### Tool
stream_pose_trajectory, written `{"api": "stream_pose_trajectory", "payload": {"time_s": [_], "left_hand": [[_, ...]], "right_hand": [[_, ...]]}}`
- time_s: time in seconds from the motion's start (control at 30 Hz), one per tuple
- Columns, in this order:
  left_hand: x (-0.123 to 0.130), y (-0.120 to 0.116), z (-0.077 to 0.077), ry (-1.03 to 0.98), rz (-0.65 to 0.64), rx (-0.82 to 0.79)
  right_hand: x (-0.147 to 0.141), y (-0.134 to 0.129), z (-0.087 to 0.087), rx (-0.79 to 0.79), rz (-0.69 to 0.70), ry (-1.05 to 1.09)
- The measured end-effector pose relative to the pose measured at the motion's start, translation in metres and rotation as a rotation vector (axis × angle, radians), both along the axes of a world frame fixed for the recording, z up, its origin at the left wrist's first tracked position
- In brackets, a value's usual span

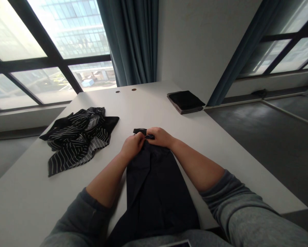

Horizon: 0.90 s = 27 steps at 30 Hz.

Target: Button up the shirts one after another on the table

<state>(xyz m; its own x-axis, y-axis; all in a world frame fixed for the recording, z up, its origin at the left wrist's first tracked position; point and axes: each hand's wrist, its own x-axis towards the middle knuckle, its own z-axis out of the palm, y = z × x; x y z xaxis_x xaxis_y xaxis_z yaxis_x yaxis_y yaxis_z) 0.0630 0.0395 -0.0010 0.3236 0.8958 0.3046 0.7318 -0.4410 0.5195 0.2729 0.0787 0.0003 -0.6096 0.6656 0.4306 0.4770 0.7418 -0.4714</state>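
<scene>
Both hands are pinched in tight at the top end of a dark navy garment (154, 192)! The left hand (132, 145) and right hand (160, 136) meet almost knuckle to knuckle in a narrow hold on the gathered cloth, and just what they've got between them is hidden from this view. A small dark tab (140, 130) pokes out right above the grip. From there the garment runs flat down the middle of the white table (221, 151) toward the person's lap, and that close hold looks to be what keeps the cloth drawn straight. Forearms angle in from either side, with the grey sleeves (241, 206) pushed up clear of the work. Over to the left, a crumpled black-and-white striped garment (78, 137) sits in a loose heap, well apart from the hands. Far right of the table, a folded black stack (186, 100) lies squared near the edge. Behind it all, a tall window (48, 31) and a blue-grey curtain (129, 37) fill the upper left of the frame, with a grey floor (259, 137) off to the right.
</scene>
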Motion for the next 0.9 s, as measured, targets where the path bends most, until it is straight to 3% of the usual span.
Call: {"api": "stream_pose_trajectory", "payload": {"time_s": [0.13, 0.27, 0.4, 0.53, 0.63, 0.77, 0.9], "left_hand": [[-0.003, 0.004, -0.004, -0.134, -0.087, -0.091], [-0.005, 0.008, -0.010, -0.351, -0.176, -0.143], [-0.005, 0.007, -0.011, -0.145, -0.142, -0.183], [-0.018, 0.015, 0.002, 0.095, -0.117, -0.164], [-0.047, 0.032, 0.036, 0.178, 0.009, -0.058], [-0.113, 0.061, 0.117, 0.461, 0.203, 0.211], [-0.203, 0.088, 0.196, 0.764, 0.253, 0.390]], "right_hand": [[-0.001, 0.002, -0.001, 0.006, -0.051, 0.038], [0.002, 0.000, 0.014, 0.073, -0.032, 0.193], [0.005, -0.002, 0.031, 0.076, -0.016, 0.277], [0.008, 0.001, 0.031, 0.067, -0.121, 0.285], [0.018, 0.004, 0.020, -0.009, -0.141, 0.252], [0.050, 0.022, 0.007, -0.028, -0.176, 0.162], [0.108, 0.081, 0.013, 0.047, -0.479, -0.055]]}}
